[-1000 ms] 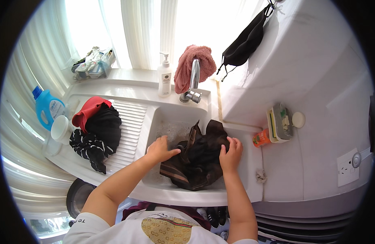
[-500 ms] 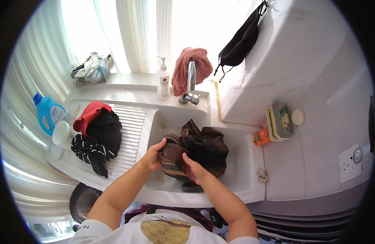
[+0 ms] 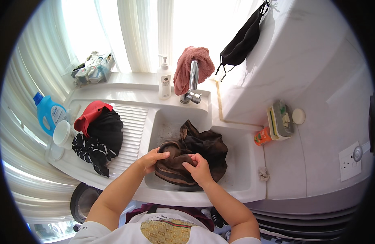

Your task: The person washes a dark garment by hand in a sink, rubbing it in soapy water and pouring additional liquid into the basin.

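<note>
In the sink [image 3: 238,175], the brown cloth [image 3: 205,148] is pinched between thumb and fingers by the left hand [image 3: 152,160] and right hand [image 3: 201,170], now closer together than 1 s ago; handling appears concentrated on 1 section.

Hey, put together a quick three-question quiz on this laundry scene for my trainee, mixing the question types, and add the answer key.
1. True or false: the left hand and the right hand both hold the dark brown cloth.

2. Which thing shows directly behind the faucet spout?
A) the black mask
B) the pink towel
C) the wall socket

3. Fill in the blank, from the person's own view: the red cloth lies to the ____ of the sink basin.

Key: 1. True. 2. B. 3. left.
</note>
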`<state>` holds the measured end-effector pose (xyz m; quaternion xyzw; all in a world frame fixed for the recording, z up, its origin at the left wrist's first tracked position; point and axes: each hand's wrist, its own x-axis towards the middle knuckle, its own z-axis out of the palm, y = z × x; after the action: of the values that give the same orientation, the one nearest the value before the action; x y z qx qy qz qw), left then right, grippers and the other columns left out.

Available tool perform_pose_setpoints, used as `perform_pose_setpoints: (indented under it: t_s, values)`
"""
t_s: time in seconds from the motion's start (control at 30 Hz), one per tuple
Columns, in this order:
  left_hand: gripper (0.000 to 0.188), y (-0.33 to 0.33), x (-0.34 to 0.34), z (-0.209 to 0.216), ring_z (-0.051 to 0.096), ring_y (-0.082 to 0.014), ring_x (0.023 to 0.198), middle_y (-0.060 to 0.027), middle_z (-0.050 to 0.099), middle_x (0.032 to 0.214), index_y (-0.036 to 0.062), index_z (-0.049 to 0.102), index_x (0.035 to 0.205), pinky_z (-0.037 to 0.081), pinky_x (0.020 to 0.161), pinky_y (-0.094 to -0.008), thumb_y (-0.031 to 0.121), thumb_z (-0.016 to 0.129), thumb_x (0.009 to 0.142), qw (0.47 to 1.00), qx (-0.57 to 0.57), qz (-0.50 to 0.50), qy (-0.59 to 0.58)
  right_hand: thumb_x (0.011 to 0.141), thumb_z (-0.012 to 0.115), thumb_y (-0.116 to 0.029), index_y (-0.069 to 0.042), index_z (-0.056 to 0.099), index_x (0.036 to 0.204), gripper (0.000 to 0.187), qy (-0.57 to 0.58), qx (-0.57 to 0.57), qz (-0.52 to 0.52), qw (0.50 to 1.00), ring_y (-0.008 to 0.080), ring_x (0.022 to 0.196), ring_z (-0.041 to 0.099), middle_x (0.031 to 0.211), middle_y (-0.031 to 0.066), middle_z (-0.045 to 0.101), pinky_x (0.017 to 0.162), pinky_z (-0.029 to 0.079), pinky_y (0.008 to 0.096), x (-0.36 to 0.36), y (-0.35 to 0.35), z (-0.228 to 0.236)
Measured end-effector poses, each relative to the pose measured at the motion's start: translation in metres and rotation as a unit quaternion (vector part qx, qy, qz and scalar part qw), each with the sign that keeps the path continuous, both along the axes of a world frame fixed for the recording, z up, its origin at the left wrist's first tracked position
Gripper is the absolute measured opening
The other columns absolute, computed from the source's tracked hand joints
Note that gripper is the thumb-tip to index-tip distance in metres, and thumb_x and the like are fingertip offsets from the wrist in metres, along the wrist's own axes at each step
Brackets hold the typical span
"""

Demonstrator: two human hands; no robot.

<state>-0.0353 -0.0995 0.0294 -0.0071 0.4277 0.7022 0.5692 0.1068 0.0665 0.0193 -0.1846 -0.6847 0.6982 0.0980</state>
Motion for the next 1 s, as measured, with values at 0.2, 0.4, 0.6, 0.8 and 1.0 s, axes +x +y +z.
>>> perform_pose_setpoints:
  t_s: [0.2, 0.4, 0.6, 0.8, 1.0]
  values:
    - [0.045, 0.009, 0.02, 0.032, 0.06, -0.0249, 0.098, -0.0138, 0.059, 0.109, 0.0011, 0.049, 0.116, 0.049, 0.089, -0.0374, -0.003, 0.059, 0.072, 0.988, 0.024, 0.106, 0.105, 0.081, 0.07, -0.017, -0.002, 0.054, 0.102, 0.03, -0.079, 0.036, -0.013, 0.996, 0.0103, 0.082, 0.057, 0.104, 0.0056, 0.057, 0.074, 0.048, 0.0246, 0.011, -0.017, 0.014]
    - [0.054, 0.006, 0.016, 0.032, 0.057, -0.0272, 0.105, -0.0158, 0.056, 0.115, 0.0005, 0.047, 0.121, 0.046, 0.093, -0.0415, -0.006, 0.055, 0.068, 0.992, 0.106, 0.064, 0.006, 0.09, 0.06, -0.029, -0.005, 0.049, 0.119, 0.04, -0.125, -0.52, 0.05, 0.844, 0.02, 0.098, 0.06, 0.112, 0.0101, 0.059, 0.088, 0.049, 0.0336, 0.003, -0.014, 0.039]
    - [0.043, 0.0, 0.006, 0.032, 0.06, -0.0307, 0.101, -0.0179, 0.059, 0.113, 0.0, 0.048, 0.121, 0.048, 0.091, -0.045, 0.007, 0.058, 0.08, 0.994, 0.094, 0.035, -0.047, 0.086, 0.064, -0.016, -0.004, 0.06, 0.105, 0.022, -0.113, -0.325, -0.006, 0.939, 0.0147, 0.082, 0.062, 0.096, 0.0044, 0.064, 0.075, 0.051, 0.029, -0.001, -0.005, 0.028]
    - [0.04, -0.007, 0.006, 0.017, 0.059, -0.0321, 0.103, -0.0191, 0.058, 0.116, -0.0017, 0.048, 0.121, 0.049, 0.09, -0.0469, 0.018, 0.057, 0.087, 0.975, 0.153, 0.023, -0.161, 0.094, 0.05, -0.028, -0.006, 0.061, 0.101, 0.025, -0.216, -0.389, 0.21, 0.871, 0.0128, 0.058, 0.057, 0.08, 0.0057, 0.061, 0.057, 0.049, 0.0257, 0.01, -0.01, 0.004]
    - [0.046, -0.018, 0.019, 0.025, 0.057, -0.0311, 0.107, -0.0195, 0.056, 0.12, -0.0027, 0.046, 0.125, 0.046, 0.093, -0.0455, 0.021, 0.058, 0.087, 0.979, 0.15, 0.03, -0.138, 0.083, 0.053, -0.018, 0.003, 0.063, 0.098, 0.027, -0.042, 0.157, -0.087, 0.983, 0.0421, 0.093, 0.059, 0.093, 0.0262, 0.062, 0.08, 0.046, 0.0401, -0.048, 0.035, -0.046]
